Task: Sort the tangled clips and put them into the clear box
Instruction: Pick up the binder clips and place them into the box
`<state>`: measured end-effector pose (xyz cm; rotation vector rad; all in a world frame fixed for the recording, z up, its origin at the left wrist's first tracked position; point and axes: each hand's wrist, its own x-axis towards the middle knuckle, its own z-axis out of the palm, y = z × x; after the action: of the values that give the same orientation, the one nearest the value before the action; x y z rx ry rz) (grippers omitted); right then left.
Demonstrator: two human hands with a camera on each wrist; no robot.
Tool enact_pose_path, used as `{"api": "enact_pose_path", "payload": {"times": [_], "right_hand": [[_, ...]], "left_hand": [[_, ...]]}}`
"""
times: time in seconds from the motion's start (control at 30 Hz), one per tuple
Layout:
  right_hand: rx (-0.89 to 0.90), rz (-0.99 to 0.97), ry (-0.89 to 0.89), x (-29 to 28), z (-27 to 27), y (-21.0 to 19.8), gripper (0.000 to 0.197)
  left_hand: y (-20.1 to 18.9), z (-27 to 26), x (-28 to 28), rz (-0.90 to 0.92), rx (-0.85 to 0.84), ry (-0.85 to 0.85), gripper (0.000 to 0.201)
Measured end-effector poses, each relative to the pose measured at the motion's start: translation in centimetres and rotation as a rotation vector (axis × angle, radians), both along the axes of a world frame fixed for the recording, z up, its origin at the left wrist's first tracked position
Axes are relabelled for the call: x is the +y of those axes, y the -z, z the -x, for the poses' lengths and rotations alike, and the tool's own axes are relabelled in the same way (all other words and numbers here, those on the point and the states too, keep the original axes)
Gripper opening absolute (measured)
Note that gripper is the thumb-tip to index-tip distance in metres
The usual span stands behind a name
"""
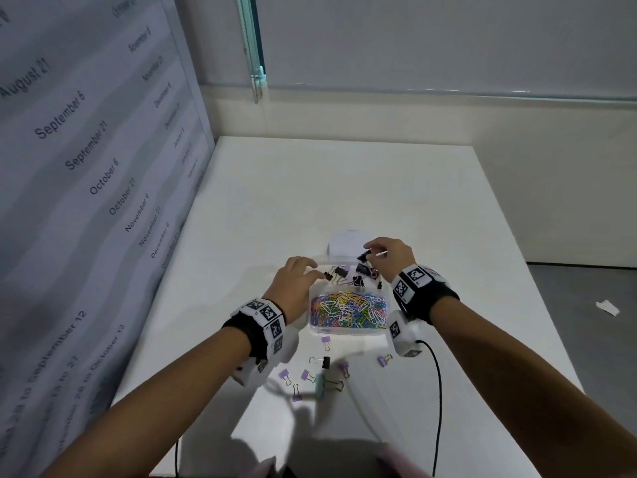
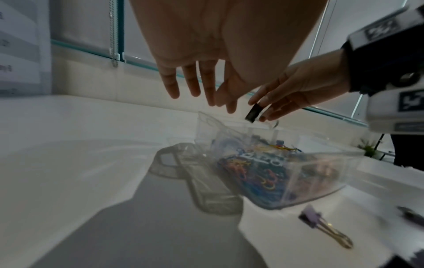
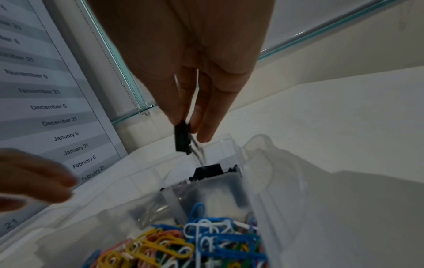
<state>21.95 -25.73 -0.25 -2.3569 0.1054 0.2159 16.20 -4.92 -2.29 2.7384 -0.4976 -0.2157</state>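
A clear box [image 1: 348,331] sits mid-table; its near compartment is full of coloured paper clips [image 1: 350,310], its far compartments hold black binder clips [image 1: 339,272]. My right hand [image 1: 386,251] pinches a black binder clip [image 1: 363,256] [image 3: 182,137] [image 2: 253,113] by thumb and fingers above the box's far right corner. My left hand [image 1: 298,274] hovers at the box's far left edge with fingers [image 2: 191,81] straight and holding nothing. Several purple binder clips [image 1: 306,376], a black one [image 1: 325,362] and a mint one [image 1: 320,384] lie loose on the table in front of the box.
The white table [image 1: 344,188] stretches beyond the box. A calendar panel [image 1: 86,150] walls off the left side. The box's clear lid [image 1: 344,243] stands open at the far side. Black cables [image 1: 437,391] run across the near table edge. A scrap of paper [image 1: 608,308] lies on the floor.
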Motion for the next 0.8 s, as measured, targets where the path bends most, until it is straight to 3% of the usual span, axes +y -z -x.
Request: {"api": "enact_pose_path", "payload": {"times": [0.17, 0.3, 0.37, 0.5, 0.6, 0.7, 0.8], "right_hand": [[0.005, -0.004, 0.024, -0.8, 0.4, 0.2, 0.036], [0.049, 0.111, -0.092, -1.2, 1.5, 0.4, 0.029], [0.12, 0.248, -0.218, -0.8, 2.3, 0.9, 0.028], [0.187, 0.449, -0.403, 0.3, 3.7, 1.6, 0.046], [0.169, 0.514, -0.496, 0.7, 4.4, 1.4, 0.057], [0.134, 0.401, -0.423, 0.2, 5.3, 0.9, 0.055], [0.007, 0.31, -0.357, -0.6, 6.2, 0.7, 0.041]], "left_hand": [[0.3, 3.0, 1.1, 0.115, 0.021, -0.026, 0.037], [0.5, 5.6, 1.4, 0.109, 0.204, 0.045, 0.024], [0.2, 6.7, 1.3, 0.107, 0.283, 0.026, 0.035], [-0.2, 8.4, 1.1, 0.183, 0.389, -0.093, 0.07], [0.3, 9.1, 1.3, 0.201, 0.384, -0.114, 0.06], [1.1, 9.6, 1.7, 0.135, 0.347, -0.078, 0.046], [1.9, 10.5, 1.7, 0.033, 0.375, -0.028, 0.057]]}}
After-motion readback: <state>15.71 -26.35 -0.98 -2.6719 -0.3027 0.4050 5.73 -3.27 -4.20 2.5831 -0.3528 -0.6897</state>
